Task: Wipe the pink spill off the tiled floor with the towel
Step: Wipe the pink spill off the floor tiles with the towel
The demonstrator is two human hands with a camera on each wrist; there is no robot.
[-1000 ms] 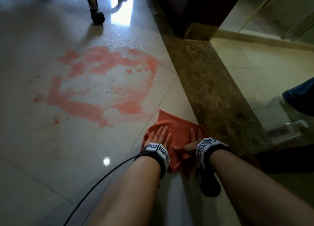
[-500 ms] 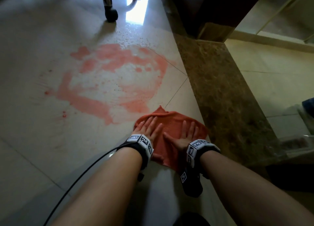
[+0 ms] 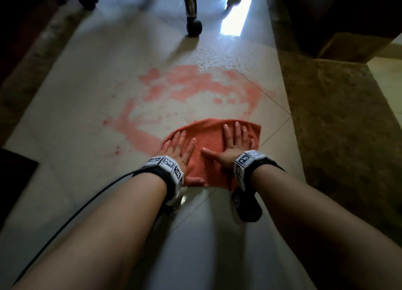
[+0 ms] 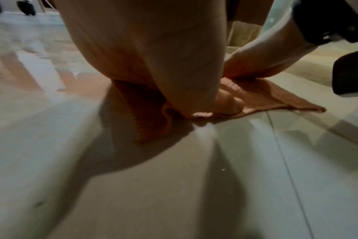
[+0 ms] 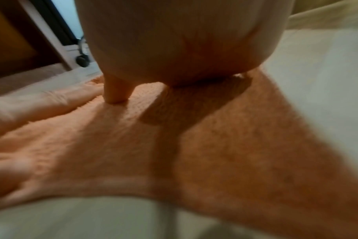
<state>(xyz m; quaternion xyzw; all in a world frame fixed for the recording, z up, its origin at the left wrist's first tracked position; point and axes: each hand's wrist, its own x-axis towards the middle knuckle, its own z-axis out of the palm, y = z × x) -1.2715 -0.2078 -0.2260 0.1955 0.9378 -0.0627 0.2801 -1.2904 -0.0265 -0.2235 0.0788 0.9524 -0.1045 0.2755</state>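
An orange-red towel (image 3: 208,141) lies flat on the pale tiled floor (image 3: 65,137), its far edge reaching the near rim of the pink spill (image 3: 195,87). My left hand (image 3: 178,146) presses flat on the towel's left side, fingers straight and spread. My right hand (image 3: 235,141) presses flat on its right side, fingers stretched toward the far edge. In the left wrist view the towel (image 4: 262,95) bunches under my palm. The right wrist view shows the towel (image 5: 225,145) spread wide beneath my hand. The spill forms a broken ring ahead of the towel.
A chrome chair leg with a black caster (image 3: 193,28) stands beyond the spill. A dark brown stone strip (image 3: 337,126) runs along the right. Dark furniture (image 3: 348,11) fills the far right corner. A black cable (image 3: 87,202) trails from my left wrist.
Both hands have pushed the towel forward and to the left, from beside the stone strip up onto the near edge of the spill. The fingers stay flat throughout.
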